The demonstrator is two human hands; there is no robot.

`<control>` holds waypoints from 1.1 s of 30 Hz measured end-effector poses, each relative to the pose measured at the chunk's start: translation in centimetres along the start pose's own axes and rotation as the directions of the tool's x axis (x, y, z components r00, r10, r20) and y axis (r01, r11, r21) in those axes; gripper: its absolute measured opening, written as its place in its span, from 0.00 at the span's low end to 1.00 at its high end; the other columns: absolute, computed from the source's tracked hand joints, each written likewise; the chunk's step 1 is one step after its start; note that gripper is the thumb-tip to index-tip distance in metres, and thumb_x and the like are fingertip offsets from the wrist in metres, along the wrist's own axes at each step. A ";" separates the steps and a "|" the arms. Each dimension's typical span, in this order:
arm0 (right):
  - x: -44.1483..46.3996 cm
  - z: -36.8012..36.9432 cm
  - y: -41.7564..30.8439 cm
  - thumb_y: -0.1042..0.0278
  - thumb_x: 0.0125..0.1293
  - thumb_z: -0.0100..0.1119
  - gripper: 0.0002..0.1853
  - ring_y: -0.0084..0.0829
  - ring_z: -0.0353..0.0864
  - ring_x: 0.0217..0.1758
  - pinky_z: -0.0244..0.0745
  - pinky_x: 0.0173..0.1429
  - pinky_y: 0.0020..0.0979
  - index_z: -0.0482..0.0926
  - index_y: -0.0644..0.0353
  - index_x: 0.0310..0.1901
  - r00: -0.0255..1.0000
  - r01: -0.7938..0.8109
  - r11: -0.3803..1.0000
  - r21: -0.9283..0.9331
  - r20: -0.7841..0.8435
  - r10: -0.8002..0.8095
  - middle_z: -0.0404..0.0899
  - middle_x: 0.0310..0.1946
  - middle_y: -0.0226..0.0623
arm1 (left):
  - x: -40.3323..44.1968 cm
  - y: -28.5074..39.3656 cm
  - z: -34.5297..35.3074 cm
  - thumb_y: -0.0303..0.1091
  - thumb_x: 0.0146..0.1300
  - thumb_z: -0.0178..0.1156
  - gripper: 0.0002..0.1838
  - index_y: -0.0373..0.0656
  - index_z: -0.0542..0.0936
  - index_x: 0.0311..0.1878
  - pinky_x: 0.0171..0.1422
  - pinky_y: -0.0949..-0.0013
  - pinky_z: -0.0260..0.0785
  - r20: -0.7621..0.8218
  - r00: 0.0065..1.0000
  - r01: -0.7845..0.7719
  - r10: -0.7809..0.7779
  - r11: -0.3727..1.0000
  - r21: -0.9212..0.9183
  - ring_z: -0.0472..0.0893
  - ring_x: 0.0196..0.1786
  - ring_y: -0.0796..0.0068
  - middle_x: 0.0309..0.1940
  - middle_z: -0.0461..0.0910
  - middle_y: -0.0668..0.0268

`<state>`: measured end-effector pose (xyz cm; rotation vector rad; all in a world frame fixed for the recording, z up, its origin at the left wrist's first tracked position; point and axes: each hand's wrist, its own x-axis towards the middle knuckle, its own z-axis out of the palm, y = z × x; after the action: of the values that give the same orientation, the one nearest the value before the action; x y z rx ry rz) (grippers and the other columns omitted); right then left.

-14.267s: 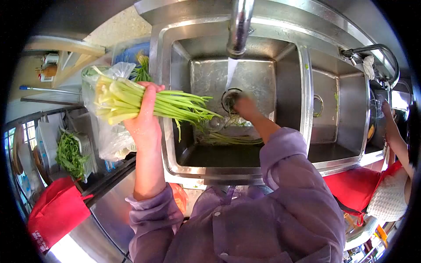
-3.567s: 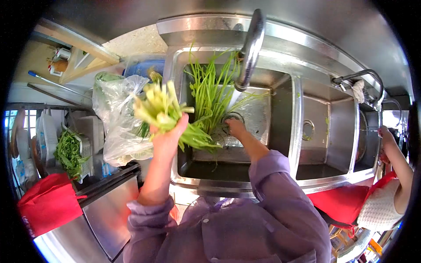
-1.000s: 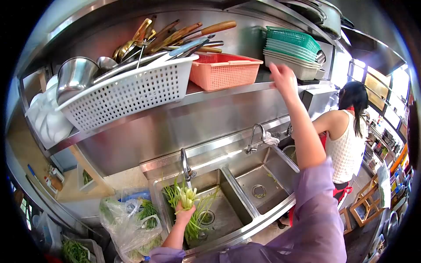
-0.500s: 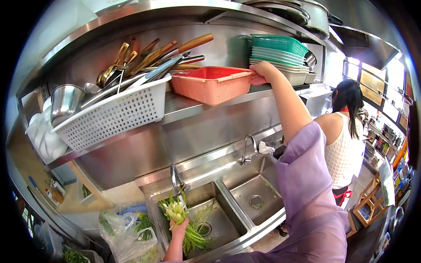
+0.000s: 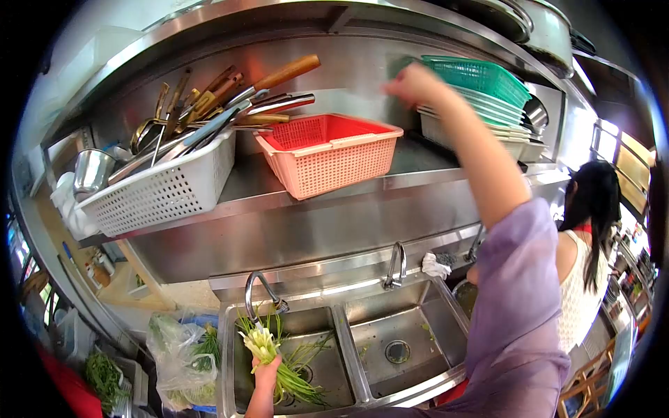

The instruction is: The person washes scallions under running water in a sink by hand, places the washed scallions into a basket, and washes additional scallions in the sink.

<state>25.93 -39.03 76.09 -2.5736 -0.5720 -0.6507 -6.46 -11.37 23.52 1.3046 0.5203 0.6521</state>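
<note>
My left hand is closed round a bunch of green stalks, pale ends up, over the left sink basin. More loose green stalks lie in that basin under the faucet. High at the right, my right hand is raised in front of the shelf, close to the stack of green and white baskets; it is blurred, and its fingers cannot be made out well. The pink basket stands on the shelf to the left of that hand, apart from it.
A white basket of ladles and utensils stands on the shelf's left. A second basin with its faucet is beside the first. Bagged greens lie left of the sink. A co-worker stands at the right.
The view has tilted up from the sink to the shelf. My right hand has left the drain, touched the pink basket's edge, then come away toward the stacked baskets. My left hand keeps the stalks.
</note>
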 end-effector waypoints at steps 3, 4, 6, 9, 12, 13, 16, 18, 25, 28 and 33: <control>-1.4 4.7 -3.6 0.52 0.44 0.63 0.18 0.26 0.74 0.19 0.72 0.24 0.29 0.79 0.62 0.25 0.899 0.121 0.988 -0.098 0.434 -0.067 0.76 0.18 0.35 | -0.7 0.6 1.4 0.21 0.45 0.61 0.22 0.39 0.69 0.47 0.44 0.72 0.64 -0.054 0.998 0.015 -0.015 1.000 0.003 0.73 0.39 0.74 0.37 0.73 0.67; -1.1 4.7 -3.7 0.52 0.44 0.63 0.18 0.26 0.74 0.19 0.72 0.24 0.29 0.79 0.62 0.25 0.896 0.146 0.986 -0.086 0.433 -0.094 0.76 0.18 0.35 | -0.7 0.2 1.4 0.22 0.45 0.61 0.23 0.39 0.68 0.47 0.45 0.72 0.65 -0.060 0.998 -0.008 0.009 1.000 0.014 0.74 0.40 0.74 0.38 0.73 0.67; -1.0 4.4 -2.9 0.55 0.43 0.63 0.16 0.25 0.74 0.20 0.72 0.23 0.29 0.80 0.62 0.25 0.925 0.079 0.996 -0.039 0.376 -0.058 0.76 0.20 0.34 | -1.5 0.1 1.4 0.22 0.45 0.62 0.24 0.40 0.68 0.48 0.45 0.72 0.66 -0.086 0.996 -0.024 0.026 0.999 0.021 0.74 0.40 0.74 0.39 0.73 0.67; -1.3 2.8 -0.7 0.59 0.42 0.63 0.18 0.33 0.79 0.28 0.74 0.31 0.32 0.79 0.67 0.29 0.958 0.127 0.990 -0.061 0.265 -0.107 0.79 0.27 0.42 | -2.5 0.9 1.6 0.22 0.46 0.61 0.24 0.40 0.67 0.48 0.46 0.72 0.66 -0.048 0.998 -0.032 0.033 0.999 0.026 0.74 0.41 0.74 0.40 0.73 0.66; -3.2 1.7 1.0 0.63 0.42 0.61 0.17 0.40 0.79 0.34 0.74 0.37 0.34 0.79 0.68 0.31 0.981 0.033 0.998 -0.052 0.192 -0.022 0.78 0.31 0.48 | -2.8 0.6 1.4 0.22 0.46 0.61 0.22 0.40 0.68 0.47 0.45 0.71 0.66 -0.046 0.998 -0.037 0.037 0.999 0.018 0.74 0.40 0.74 0.39 0.74 0.67; -3.2 1.6 1.5 0.63 0.42 0.61 0.17 0.40 0.79 0.34 0.74 0.37 0.34 0.79 0.68 0.31 0.982 0.029 0.998 -0.056 0.187 -0.018 0.78 0.31 0.48 | -2.7 0.4 1.3 0.22 0.46 0.61 0.22 0.40 0.69 0.47 0.45 0.71 0.66 -0.038 0.998 -0.044 0.046 0.998 0.035 0.74 0.40 0.74 0.38 0.74 0.67; -2.8 1.7 2.4 0.74 0.44 0.52 0.11 0.46 0.77 0.40 0.73 0.42 0.37 0.79 0.66 0.31 0.980 0.171 0.906 -0.386 0.158 -0.118 0.76 0.35 0.52 | -2.5 0.3 1.5 0.22 0.45 0.61 0.21 0.40 0.70 0.46 0.45 0.71 0.66 -0.031 0.998 -0.050 0.050 0.999 0.016 0.74 0.39 0.74 0.37 0.74 0.67; -2.4 1.3 2.7 0.74 0.45 0.51 0.11 0.46 0.76 0.41 0.72 0.43 0.37 0.79 0.66 0.31 0.984 0.160 0.896 -0.415 0.136 -0.113 0.76 0.35 0.52 | -2.4 0.5 1.6 0.21 0.45 0.61 0.21 0.40 0.70 0.45 0.45 0.71 0.66 -0.039 0.998 -0.041 0.040 0.999 -0.019 0.74 0.39 0.74 0.37 0.74 0.67; -1.0 -1.7 4.3 0.69 0.49 0.51 0.13 0.47 0.76 0.42 0.71 0.46 0.39 0.78 0.67 0.33 0.926 0.057 0.980 -0.192 -0.357 -0.124 0.75 0.37 0.54 | -2.3 0.6 1.4 0.22 0.44 0.62 0.21 0.40 0.70 0.45 0.45 0.72 0.66 -0.023 0.999 -0.043 0.043 0.999 0.012 0.74 0.39 0.75 0.36 0.74 0.68; -1.4 -4.1 4.4 0.67 0.49 0.50 0.13 0.47 0.76 0.42 0.71 0.46 0.39 0.78 0.66 0.33 0.893 -0.039 0.983 -0.181 -0.447 -0.047 0.75 0.36 0.54 | -2.5 0.9 1.2 0.23 0.44 0.62 0.21 0.40 0.70 0.45 0.45 0.72 0.66 -0.062 0.997 -0.045 0.045 0.999 0.005 0.74 0.38 0.75 0.36 0.75 0.68; -2.9 -8.9 6.8 0.67 0.47 0.52 0.12 0.43 0.79 0.36 0.72 0.41 0.38 0.79 0.68 0.28 0.903 -0.070 0.996 -0.054 -0.427 0.041 0.78 0.30 0.52 | -3.5 3.2 1.1 0.22 0.46 0.62 0.25 0.38 0.67 0.50 0.47 0.71 0.65 -0.158 0.987 -0.034 0.024 0.998 -0.058 0.73 0.43 0.73 0.41 0.73 0.66</control>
<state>23.80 -49.82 79.64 -2.3851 -0.3316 -1.1892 -8.69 -14.16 26.85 1.2119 0.6061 0.7935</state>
